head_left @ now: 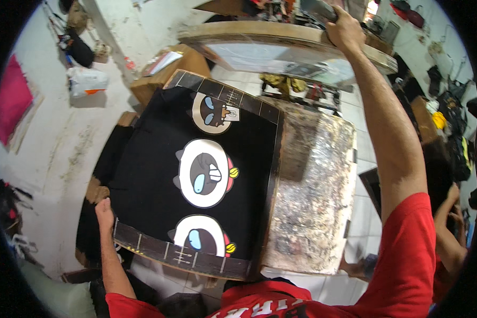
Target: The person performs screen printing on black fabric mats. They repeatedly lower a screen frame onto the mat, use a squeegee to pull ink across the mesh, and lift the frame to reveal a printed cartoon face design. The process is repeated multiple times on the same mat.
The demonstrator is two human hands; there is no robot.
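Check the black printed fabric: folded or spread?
Spread: black printed fabric lies flat across the ruled board, three cartoon prints face up. Can't tell if doubled.

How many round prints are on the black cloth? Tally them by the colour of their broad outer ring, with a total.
White: 2 (middle print, near print)
Beige: 1 (far print)
Total: 3

Black fabric (143,159), three cartoon heads (202,172), flat on board (153,247)
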